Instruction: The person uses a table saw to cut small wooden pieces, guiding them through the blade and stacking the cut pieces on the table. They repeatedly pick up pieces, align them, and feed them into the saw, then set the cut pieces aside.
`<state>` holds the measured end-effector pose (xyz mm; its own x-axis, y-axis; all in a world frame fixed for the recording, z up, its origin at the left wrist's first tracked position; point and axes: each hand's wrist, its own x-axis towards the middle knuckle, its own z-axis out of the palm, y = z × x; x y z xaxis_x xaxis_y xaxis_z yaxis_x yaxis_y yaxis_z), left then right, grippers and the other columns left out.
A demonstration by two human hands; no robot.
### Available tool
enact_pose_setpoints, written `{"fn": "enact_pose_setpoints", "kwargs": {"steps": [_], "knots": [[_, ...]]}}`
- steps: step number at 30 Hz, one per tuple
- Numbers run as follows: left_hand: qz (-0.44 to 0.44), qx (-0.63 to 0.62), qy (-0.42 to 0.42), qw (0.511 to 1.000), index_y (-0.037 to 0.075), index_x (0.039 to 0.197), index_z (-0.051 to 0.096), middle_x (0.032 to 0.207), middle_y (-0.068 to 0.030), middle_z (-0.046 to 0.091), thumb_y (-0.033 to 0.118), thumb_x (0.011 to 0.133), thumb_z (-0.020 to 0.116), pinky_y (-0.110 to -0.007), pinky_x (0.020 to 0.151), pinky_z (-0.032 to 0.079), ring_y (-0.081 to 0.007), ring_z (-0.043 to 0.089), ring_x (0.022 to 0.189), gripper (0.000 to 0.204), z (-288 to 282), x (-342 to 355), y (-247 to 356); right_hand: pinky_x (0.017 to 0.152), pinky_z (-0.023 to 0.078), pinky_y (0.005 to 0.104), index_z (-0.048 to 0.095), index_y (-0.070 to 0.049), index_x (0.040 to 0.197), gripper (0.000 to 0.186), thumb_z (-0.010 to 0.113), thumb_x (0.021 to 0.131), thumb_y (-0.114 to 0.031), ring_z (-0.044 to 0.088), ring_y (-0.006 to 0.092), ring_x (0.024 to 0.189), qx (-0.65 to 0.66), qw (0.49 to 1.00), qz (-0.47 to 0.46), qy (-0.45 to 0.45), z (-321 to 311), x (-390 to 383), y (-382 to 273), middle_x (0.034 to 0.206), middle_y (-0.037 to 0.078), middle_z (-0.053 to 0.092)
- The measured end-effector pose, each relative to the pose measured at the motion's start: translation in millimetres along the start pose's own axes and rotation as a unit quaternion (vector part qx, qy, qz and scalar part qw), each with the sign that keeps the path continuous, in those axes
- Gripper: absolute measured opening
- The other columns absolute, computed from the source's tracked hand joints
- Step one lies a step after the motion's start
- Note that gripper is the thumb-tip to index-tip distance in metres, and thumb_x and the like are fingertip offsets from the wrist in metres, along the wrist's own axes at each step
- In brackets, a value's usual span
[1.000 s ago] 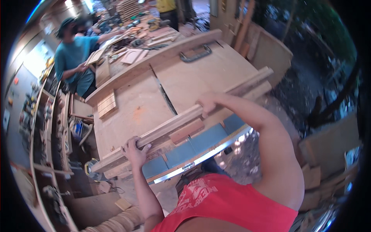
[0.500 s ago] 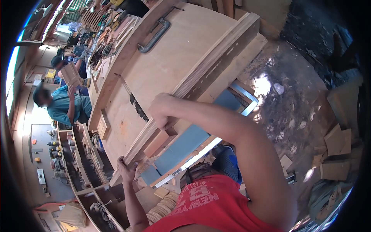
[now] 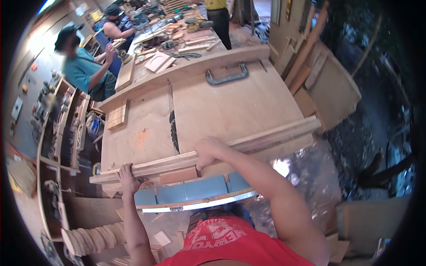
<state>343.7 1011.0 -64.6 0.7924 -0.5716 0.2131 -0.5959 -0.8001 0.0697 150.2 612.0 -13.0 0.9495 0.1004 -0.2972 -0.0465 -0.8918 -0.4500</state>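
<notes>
With left hand (image 3: 128,178) and right hand (image 3: 210,150) set apart, grips a long pale layered-wood rail (image 3: 266,141) along the near edge of a broad tan plywood panel (image 3: 230,106). Lies under both, across the near end of a narrow dark slot (image 3: 173,126), nearer the right hand. Points lengthwise left to right before the body, slanting away rightward.

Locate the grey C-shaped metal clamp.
Head view, upper middle: the clamp lies on the pale flat wooden panel, beside the long wooden far rail.

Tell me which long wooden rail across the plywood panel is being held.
The near rail: your left hand and right hand grip it. The far rail, beside the grey metal clamp, has neither.
</notes>
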Motion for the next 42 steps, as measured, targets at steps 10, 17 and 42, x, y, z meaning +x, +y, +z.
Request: {"fn": "enact_pose_setpoints", "kwargs": {"steps": [10, 17, 42], "knots": [[-0.072, -0.032, -0.015, 0.997, 0.013, 0.131, 0.060, 0.131, -0.0094, 0.059, 0.025, 0.052, 0.101, -0.063, 0.124, 0.023, -0.0331, 0.050, 0.134, 0.089, -11.5, 2.2, 15.2, 0.088, 0.059, 0.0474, 0.076, 0.001, 0.108, 0.067, 0.084, 0.062, -0.047, 0.074, 0.0392, 0.100, -0.042, 0.998, 0.022, -0.029, -2.3, 10.7, -6.4, 0.105, 0.024, 0.077], [-0.088, -0.041, -0.040, 0.994, 0.014, 0.131, 0.061, 0.133, -0.0085, 0.059, 0.026, 0.053, 0.101, -0.064, 0.126, 0.022, -0.0325, 0.048, 0.137, 0.089, -19.6, 6.4, 18.9, 0.092, 0.058, 0.0472, 0.075, 0.001, 0.113, 0.072, 0.086, 0.061, -0.048, 0.074, 0.0389, 0.104, -0.022, 0.998, 0.042, -0.047, 2.6, 14.5, -3.4, 0.107, 0.024, 0.077], [-0.125, -0.392, 0.324, 0.852, -0.002, 0.139, 0.058, 0.141, -0.0188, 0.058, 0.008, 0.096, 0.074, -0.045, 0.117, 0.040, -0.0337, 0.054, 0.135, 0.046, -38.4, -115.1, 282.6, 0.103, 0.054, 0.0441, 0.064, 0.007, 0.136, 0.106, 0.094, 0.062, -0.063, 0.068, 0.0384, 0.121, 0.092, 0.987, 0.111, -0.065, -45.3, -182.5, 233.5, 0.131, 0.027, 0.070]]}}
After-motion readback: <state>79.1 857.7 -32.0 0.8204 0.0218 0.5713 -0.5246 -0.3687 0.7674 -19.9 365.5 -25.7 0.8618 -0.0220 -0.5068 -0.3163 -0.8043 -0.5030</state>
